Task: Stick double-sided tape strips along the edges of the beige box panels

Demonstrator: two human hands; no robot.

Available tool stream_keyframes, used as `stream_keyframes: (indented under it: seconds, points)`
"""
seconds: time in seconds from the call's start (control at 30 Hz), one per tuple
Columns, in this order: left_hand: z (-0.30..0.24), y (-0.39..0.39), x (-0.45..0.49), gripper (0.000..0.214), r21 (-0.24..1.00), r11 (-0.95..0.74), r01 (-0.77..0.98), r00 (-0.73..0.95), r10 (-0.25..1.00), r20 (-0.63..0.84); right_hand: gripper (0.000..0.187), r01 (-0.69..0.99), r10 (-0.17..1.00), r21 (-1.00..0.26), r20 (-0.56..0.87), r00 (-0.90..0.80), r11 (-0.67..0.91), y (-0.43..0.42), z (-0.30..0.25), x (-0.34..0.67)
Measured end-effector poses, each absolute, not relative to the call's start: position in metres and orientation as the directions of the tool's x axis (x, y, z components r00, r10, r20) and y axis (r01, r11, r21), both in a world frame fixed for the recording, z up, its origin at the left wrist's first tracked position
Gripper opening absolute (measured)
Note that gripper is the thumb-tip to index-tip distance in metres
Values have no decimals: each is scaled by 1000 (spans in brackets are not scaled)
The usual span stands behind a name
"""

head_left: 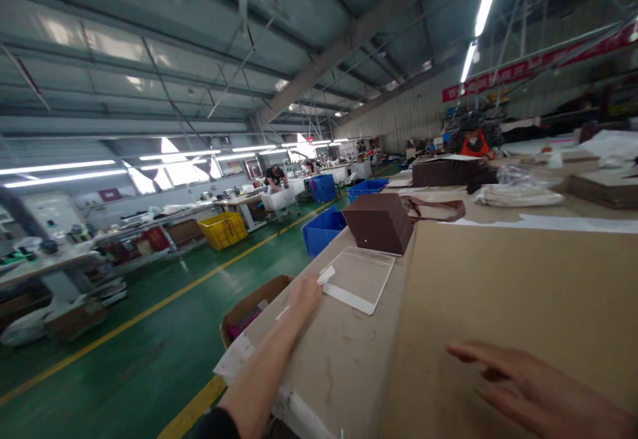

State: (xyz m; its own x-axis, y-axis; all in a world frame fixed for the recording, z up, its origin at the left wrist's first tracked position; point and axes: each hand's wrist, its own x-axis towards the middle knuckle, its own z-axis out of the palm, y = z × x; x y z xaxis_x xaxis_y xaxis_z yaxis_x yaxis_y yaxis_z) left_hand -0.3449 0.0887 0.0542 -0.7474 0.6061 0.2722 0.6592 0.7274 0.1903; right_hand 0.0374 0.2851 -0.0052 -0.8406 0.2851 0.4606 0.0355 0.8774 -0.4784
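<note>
My left hand (305, 291) reaches forward along the near-left edge of the worktable (343, 359), its fingers at a small white tool (326, 275) beside a clear acrylic plate (359, 277); whether it grips the tool I cannot make out. Over a large brown cardboard sheet (518, 293), my right hand (528, 386) is spread flat with fingers apart and nothing in it. A dark brown box (379, 222) stands just beyond the plate.
An open carton (252, 307) sits on the green floor left of the table. Blue bins (323, 228) and a yellow crate (222, 229) stand along the aisle. Stacked brown boxes (443, 172) and white bags (518, 194) lie farther back. Other people work in the distance.
</note>
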Motion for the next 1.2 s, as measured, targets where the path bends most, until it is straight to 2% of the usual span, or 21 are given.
stream_keyframes:
  seconds: [0.07,0.1,0.2,0.3,0.37,0.5,0.67,0.9,1.2]
  points:
    - [53,98,-364,30,184,745,641,-763,593,257,44,82,373,-811,174,-911,579,282,23,-18]
    - [52,103,-374,31,185,752,633,-770,587,250,45,154,476,-907,56,-878,391,282,34,-47]
    - [52,120,-400,31,195,768,610,-790,570,227,45,218,594,-929,1,-805,297,287,45,-123]
    - [51,138,-419,32,218,772,597,-801,563,201,30,243,649,-926,4,-760,290,295,40,-171]
    - [49,149,-427,34,239,764,600,-800,570,186,22,249,674,-926,7,-739,283,298,35,-190]
    - [46,163,-435,33,287,741,608,-792,594,144,19,249,723,-937,5,-691,245,303,28,-208]
    - [50,169,-438,33,373,717,589,-794,600,100,20,247,792,-966,-87,-604,82,317,19,-221]
    - [52,174,-447,32,488,703,517,-814,581,25,22,245,783,-967,-203,-588,-67,332,20,-225]
    - [46,163,-448,31,658,641,395,-818,571,-65,24,148,733,-985,-162,-661,-84,328,19,-216]
